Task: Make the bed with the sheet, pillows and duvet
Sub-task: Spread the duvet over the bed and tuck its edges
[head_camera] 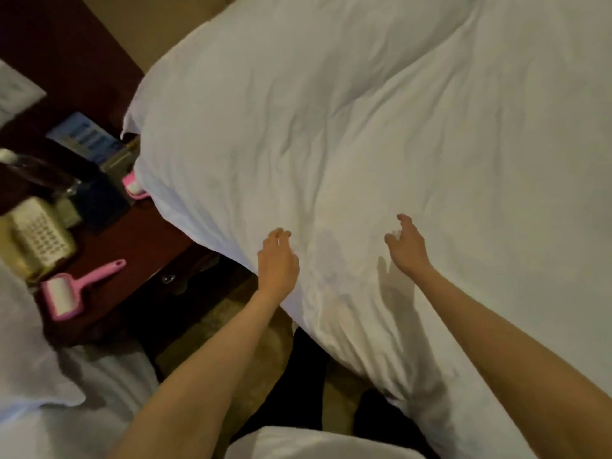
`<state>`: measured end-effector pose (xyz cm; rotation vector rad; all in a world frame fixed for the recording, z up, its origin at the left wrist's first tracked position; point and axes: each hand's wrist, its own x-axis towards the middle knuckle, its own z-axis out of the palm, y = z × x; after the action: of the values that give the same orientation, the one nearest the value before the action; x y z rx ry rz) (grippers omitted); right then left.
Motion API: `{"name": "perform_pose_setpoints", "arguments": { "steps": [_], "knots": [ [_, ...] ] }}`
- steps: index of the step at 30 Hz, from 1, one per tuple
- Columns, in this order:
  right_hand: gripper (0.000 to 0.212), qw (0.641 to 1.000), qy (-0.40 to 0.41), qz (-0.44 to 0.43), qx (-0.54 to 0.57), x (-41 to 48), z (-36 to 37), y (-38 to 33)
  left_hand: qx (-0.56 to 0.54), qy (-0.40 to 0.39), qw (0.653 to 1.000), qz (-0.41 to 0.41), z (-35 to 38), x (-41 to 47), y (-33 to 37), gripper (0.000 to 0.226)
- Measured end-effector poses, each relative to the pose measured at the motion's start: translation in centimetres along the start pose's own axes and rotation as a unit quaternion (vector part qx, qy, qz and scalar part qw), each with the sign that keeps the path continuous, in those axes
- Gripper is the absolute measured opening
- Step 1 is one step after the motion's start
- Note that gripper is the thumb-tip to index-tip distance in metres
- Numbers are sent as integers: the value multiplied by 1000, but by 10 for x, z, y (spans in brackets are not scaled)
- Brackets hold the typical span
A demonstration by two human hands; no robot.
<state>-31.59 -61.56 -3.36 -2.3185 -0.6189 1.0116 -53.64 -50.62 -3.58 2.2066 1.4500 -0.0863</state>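
Duvet [364, 127] is seen spread out, w/ left hand [278, 256] & right hand [407, 246] held over its near edge, fingers loosely apart, nothing gripped; smoothing stage is judged, wrinkles to be pressed flat next.

Head-worn wide view, steeply downward, close over the duvet [381, 134].

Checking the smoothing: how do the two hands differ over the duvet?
The left hand is at the side edge of the duvet; the right hand is farther in over it. The left hand's fingers curl loosely; the right hand's spread wider. Both are palm down and hold nothing.
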Motion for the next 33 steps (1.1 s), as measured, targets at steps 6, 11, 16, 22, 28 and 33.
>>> {"name": "perform_pose_setpoints", "arguments": {
  "steps": [6, 11, 16, 22, 28, 33],
  "knots": [
    [60, 993, 80, -13, -87, 68, -8, -21, 67, 31, 964, 255, 11, 116, 50, 46],
    [60, 973, 135, 7, -186, 120, -23, 5, 271, -61, 917, 285, 48, 175, -4, 58],
    [55, 956, 174, 3, -235, 157, 19, 1, 360, -96, 889, 264, 28, 181, -141, 69],
    [53, 929, 47, -172, -325, 128, 143, -31, 392, -63, 894, 209, 30, 157, -177, 68],
    [52, 791, -219, -376, -431, 78, 201, -40, 249, -18, 954, 165, 27, 137, -158, 52],
    [57, 847, -158, -324, -391, 127, 103, -52, 204, 95, 939, 262, -17, 160, -121, 46]
  ]
}}
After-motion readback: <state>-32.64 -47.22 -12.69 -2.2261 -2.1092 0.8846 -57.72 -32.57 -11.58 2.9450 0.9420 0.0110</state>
